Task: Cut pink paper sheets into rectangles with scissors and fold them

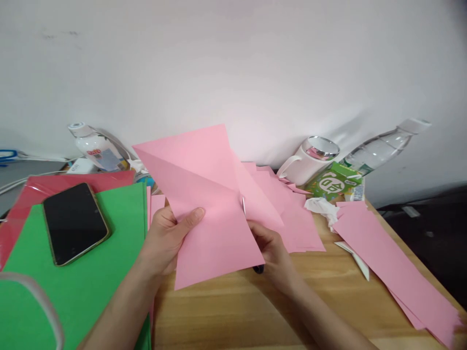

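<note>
A sheet of pink paper [215,243] is held up above the wooden table. My left hand [166,238] grips its left edge, thumb on top and the other fingers behind it. At the sheet's right side, my right hand [272,253] is closed around a pair of scissors [244,206]. One short stretch of blade shows through a cut in the paper, and a dark bit of handle peeks out under the hand; the paper covers the rest. To the right of the blade, a cut flap [257,192] of the sheet bends away.
Behind the hands lie several pink sheets [302,223]; pink strips [394,272] run along the right edge. A white mug [304,163], a green box [332,182] and a clear bottle [379,148] stand back right. Leftward, a phone [75,223] rests on green paper [116,262].
</note>
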`<state>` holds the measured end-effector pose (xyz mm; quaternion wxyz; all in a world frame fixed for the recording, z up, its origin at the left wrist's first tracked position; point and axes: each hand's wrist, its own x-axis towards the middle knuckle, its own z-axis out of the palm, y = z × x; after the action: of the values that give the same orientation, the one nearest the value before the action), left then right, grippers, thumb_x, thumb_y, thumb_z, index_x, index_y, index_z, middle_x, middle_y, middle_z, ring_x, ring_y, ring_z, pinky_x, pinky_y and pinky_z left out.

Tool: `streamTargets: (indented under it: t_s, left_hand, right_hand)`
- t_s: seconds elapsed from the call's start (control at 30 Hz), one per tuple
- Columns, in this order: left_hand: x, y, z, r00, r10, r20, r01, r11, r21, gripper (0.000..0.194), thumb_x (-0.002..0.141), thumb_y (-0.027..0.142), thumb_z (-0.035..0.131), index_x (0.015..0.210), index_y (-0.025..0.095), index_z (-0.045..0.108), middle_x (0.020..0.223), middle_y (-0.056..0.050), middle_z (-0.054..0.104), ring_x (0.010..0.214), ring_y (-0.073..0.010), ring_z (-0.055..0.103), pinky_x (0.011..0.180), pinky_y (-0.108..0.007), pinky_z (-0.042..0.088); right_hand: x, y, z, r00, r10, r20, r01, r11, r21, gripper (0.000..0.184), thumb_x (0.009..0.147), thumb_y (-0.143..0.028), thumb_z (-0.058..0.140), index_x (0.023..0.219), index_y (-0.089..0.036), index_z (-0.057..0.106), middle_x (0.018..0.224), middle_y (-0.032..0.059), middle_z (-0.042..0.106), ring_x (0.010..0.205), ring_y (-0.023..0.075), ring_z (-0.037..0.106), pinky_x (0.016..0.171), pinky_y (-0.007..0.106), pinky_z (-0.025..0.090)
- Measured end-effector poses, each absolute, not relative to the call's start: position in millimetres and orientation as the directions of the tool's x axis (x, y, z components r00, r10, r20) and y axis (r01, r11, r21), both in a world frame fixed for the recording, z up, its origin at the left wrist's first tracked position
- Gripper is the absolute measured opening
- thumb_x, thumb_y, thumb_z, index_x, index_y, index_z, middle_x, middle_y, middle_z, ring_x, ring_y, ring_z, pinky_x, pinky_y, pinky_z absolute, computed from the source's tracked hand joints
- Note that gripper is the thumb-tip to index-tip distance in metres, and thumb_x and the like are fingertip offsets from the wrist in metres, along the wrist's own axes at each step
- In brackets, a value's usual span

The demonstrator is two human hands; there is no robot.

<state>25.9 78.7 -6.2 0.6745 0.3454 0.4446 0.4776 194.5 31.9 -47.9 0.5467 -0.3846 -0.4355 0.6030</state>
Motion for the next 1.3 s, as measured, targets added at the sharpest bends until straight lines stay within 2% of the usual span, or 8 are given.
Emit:
streamTargets:
  t_s: [0.2, 0.5, 0.77, 0.9, 1.0, 1.3]
  left_hand:
    - [25.2, 79.0, -8.5, 0.15, 0.951, -0.269, -0.328, 0.305, 0.894, 0.022, 0.058, 0.027, 0.078, 0.074, 0.016, 0.07, 0.061, -0.002, 0.07, 0.052, -0.0154, 0.064, 0.049, -0.023, 0.055]
    - [27.9, 77.4, -7.1, 0.215, 0.92, -0.327, -0.319, 0.383, 0.867, 0.02, 0.059, 0.026, 0.077, 0.071, 0.014, 0.067, 0.063, -0.004, 0.07, 0.054, -0.0166, 0.065, 0.05, -0.023, 0.054]
    - [26.6, 77.3, -5.0, 0.214, 0.925, -0.313, -0.297, 0.367, 0.881, 0.021, 0.061, 0.028, 0.076, 0.074, 0.015, 0.068, 0.062, -0.005, 0.07, 0.057, -0.0204, 0.067, 0.05, -0.026, 0.054]
    - [27.2, 76.7, -4.4, 0.2, 0.924, -0.327, -0.278, 0.373, 0.885, 0.021, 0.06, 0.03, 0.076, 0.072, 0.015, 0.067, 0.064, -0.006, 0.07, 0.059, -0.0213, 0.066, 0.052, -0.028, 0.054]
    - [27.8, 75.8, -4.3, 0.198, 0.923, -0.33, -0.273, 0.375, 0.886, 0.021, 0.06, 0.031, 0.076, 0.071, 0.015, 0.067, 0.064, -0.005, 0.07, 0.059, -0.0211, 0.066, 0.051, -0.028, 0.054]
    - [28.2, 74.7, -4.5, 0.188, 0.938, -0.292, -0.27, 0.336, 0.903, 0.017, 0.061, 0.028, 0.075, 0.068, 0.015, 0.068, 0.063, -0.004, 0.07, 0.054, -0.0167, 0.063, 0.049, -0.024, 0.052]
  right_hand:
    - [194.8, 33.2, -47.7, -0.112, 0.994, 0.017, -0.297, -0.017, -0.955, 0.029, 0.063, -0.019, 0.076, 0.091, -0.021, 0.068, 0.081, 0.003, 0.069, 0.073, 0.017, 0.063, 0.067, 0.026, 0.049]
    - [194.9, 33.1, -45.9, -0.073, 0.997, 0.031, -0.281, 0.009, -0.96, 0.035, 0.059, -0.018, 0.079, 0.092, -0.019, 0.066, 0.083, 0.0036, 0.068, 0.073, 0.0157, 0.061, 0.063, 0.024, 0.048]
    - [194.9, 33.2, -43.3, -0.076, 0.997, 0.019, -0.243, 0.0, -0.97, 0.031, 0.061, -0.028, 0.078, 0.088, -0.019, 0.065, 0.079, 0.0039, 0.068, 0.068, 0.0168, 0.061, 0.06, 0.026, 0.049]
    - [194.0, 33.0, -43.9, -0.062, 0.998, 0.019, -0.244, 0.003, -0.97, 0.033, 0.06, -0.027, 0.079, 0.089, -0.019, 0.065, 0.079, 0.0038, 0.068, 0.067, 0.0158, 0.061, 0.059, 0.025, 0.048]
    - [193.7, 32.5, -43.9, -0.053, 0.998, 0.037, -0.266, 0.022, -0.964, 0.034, 0.059, -0.024, 0.079, 0.089, -0.019, 0.065, 0.079, 0.0029, 0.068, 0.067, 0.0149, 0.06, 0.059, 0.024, 0.048]
    - [193.9, 31.6, -44.5, -0.039, 0.999, 0.035, -0.22, 0.026, -0.975, 0.036, 0.058, -0.029, 0.08, 0.09, -0.02, 0.066, 0.08, 0.0047, 0.068, 0.068, 0.0172, 0.061, 0.058, 0.025, 0.049]
